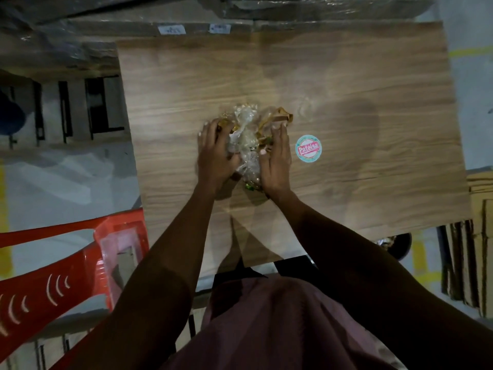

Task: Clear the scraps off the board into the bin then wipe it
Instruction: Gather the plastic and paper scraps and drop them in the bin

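Red plastic chair (53,276): stands on the floor left of your board, apart from it.
Left hand (214,153): your fingers curl round the left side of the scraps, pressing inward.
Scraps (246,140): a heap of crumpled clear plastic and tan paper strips lies near the middle of the board, squeezed between your two hands.
Right hand (276,161): your fingers lie straight, palm pushed flat against the right side of the heap.
Sticker (308,148): round, teal and red, just beside your right hand.
Board (360,84): wood-grain surface under everything.
Bin (397,245): dark, partly hidden below the board's near right edge.
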{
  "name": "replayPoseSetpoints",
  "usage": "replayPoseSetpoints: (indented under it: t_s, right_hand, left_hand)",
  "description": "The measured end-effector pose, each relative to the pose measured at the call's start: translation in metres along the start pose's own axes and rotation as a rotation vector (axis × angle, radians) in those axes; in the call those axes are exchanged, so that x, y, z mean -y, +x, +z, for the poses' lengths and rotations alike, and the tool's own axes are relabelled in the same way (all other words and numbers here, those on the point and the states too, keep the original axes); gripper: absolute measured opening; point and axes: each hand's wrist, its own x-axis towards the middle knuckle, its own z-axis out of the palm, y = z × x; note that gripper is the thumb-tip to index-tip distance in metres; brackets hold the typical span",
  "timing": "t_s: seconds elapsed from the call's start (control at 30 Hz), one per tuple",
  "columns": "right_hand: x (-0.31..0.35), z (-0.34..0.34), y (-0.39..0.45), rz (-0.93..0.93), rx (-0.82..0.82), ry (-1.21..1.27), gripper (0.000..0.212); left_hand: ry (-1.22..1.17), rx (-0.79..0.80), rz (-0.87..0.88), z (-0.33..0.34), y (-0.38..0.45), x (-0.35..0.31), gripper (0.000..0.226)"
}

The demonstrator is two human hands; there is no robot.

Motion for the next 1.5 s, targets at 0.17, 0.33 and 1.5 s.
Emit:
replayPoseSetpoints:
  t_s: [0.17, 0.33, 1.5]
  right_hand:
    - [0.004, 0.007, 0.001, 0.049, -0.047, -0.095, 0.053]
    - [-0.001, 0.006, 0.004, 0.102, 0.013, -0.072, 0.057]
    - [0.058, -0.109, -0.08, 0.701, -0.481, 0.878, 0.061]
  left_hand:
    - [-0.205, 0.163, 0.063, 0.003, -0.007, -0.012, 0.081]
    - [-0.117, 0.311, 0.173, -0.001, -0.018, -0.01, 0.102]
    - [-0.519, 0.281, 0.078, 0.024, -0.1, -0.157, 0.072]
